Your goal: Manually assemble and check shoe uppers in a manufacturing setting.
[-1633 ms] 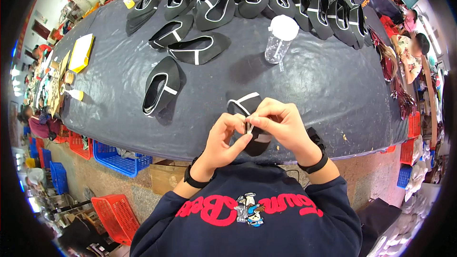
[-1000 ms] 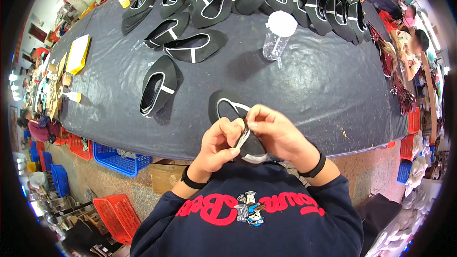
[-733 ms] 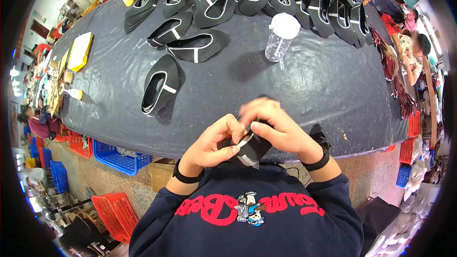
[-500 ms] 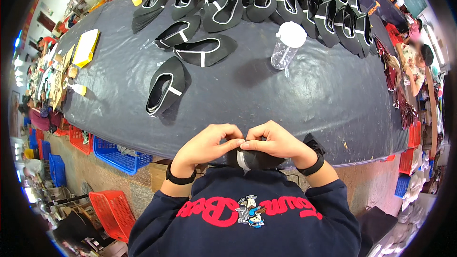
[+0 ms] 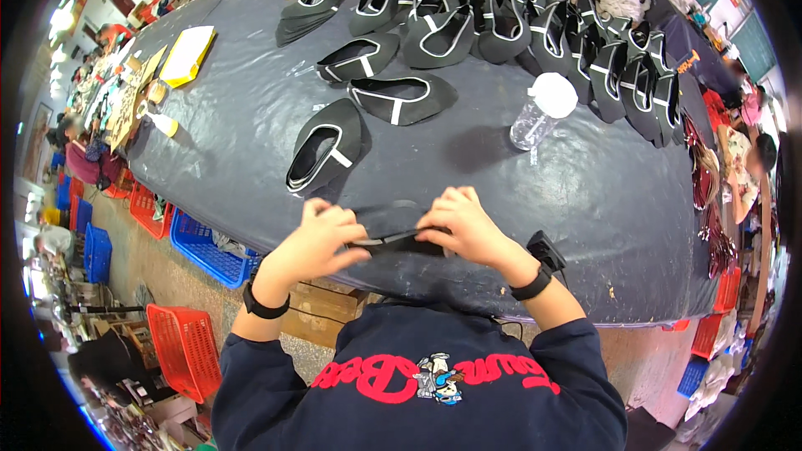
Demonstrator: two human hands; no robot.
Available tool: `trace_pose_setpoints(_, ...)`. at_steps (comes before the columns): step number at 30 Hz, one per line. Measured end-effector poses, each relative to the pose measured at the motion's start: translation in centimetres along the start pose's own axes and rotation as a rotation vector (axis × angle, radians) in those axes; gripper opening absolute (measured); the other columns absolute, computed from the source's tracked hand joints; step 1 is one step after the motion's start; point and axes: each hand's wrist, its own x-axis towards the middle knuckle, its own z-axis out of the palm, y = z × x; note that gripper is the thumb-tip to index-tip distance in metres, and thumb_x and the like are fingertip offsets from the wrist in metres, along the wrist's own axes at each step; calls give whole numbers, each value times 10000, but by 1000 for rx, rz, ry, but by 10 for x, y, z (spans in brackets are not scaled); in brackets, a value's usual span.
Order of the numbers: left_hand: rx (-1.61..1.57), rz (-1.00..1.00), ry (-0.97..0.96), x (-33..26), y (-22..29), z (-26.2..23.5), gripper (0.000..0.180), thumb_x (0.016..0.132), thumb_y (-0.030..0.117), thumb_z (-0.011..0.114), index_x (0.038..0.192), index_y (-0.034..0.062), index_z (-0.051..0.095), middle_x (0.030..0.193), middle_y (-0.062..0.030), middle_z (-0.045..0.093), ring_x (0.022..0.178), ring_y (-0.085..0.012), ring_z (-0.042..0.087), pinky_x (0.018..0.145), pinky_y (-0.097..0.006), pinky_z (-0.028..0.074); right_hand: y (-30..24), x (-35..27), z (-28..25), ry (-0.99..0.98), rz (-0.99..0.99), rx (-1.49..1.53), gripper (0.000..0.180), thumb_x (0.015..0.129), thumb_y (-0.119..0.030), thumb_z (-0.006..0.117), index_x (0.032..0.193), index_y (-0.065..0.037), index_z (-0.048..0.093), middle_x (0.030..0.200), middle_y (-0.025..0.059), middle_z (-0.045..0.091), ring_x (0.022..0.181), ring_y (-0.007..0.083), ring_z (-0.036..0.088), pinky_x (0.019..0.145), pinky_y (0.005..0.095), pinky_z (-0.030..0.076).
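A black shoe upper (image 5: pixel 393 222) with a pale trimmed edge is stretched sideways between my two hands, low over the table's near edge. My left hand (image 5: pixel 324 238) has its curled fingers and thumb at the left end of it. My right hand (image 5: pixel 466 227) pinches the right end between thumb and fingers. Just beyond my left hand, a finished-looking black shoe upper with white trim (image 5: pixel 341 127) lies by itself. Two similar uppers (image 5: pixel 422 100) lie behind that one. Motion blurs the piece between my hands somewhat.
Many black uppers (image 5: pixel 501 43) crowd the far side of the dark-covered table (image 5: pixel 242 138). A clear bottle with a white lid (image 5: pixel 531 127) stands right of centre. A yellow-white packet (image 5: pixel 189 54) and a glue bottle (image 5: pixel 164 124) are at left. Blue (image 5: pixel 200 246) and red baskets (image 5: pixel 180 351) stand below.
My hands have moved apart and forward from my chest, the left one leftward. The shoe upper, earlier pinched close to my body, now stretches between them over the table. The head view has shifted.
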Motion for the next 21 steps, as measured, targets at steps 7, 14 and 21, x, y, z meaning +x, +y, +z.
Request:
trace_pose_setpoints(7, 365, -163, 407, -31, -62, 6, 172, 689, 82, 690, 763, 36, 542, 831, -79, 495, 938, -286, 516, 886, -435, 385, -6, 42, 43, 381, 15, -60, 278, 742, -135, 661, 1012, -135, 592, 993, 33, 520, 997, 231, 460, 846, 380, 330)
trace_pose_setpoints(14, 107, -273, 345, -91, -151, 75, 166, 693, 24, 691, 769, 34, 544, 1146, -133, 481, 1231, -348, 403, 1025, -458, 342, 3, 1, 97, 134, 54, 48, 190, 757, -134, 641, 942, -121, 600, 968, 44, 525, 970, 242, 467, 816, 378, 353)
trace_pose_setpoints(21, -167, -725, 723, -106, -190, 127, 1144, 591, 46, 814, 1430, 52, 37, 1413, -274, 183, 1314, -368, 246, 1057, -403, 290, -2, -25, 125, -25, 159, 160, 134, 796, -159, 607, 919, -107, 611, 939, 45, 539, 936, 233, 500, 805, 372, 368)
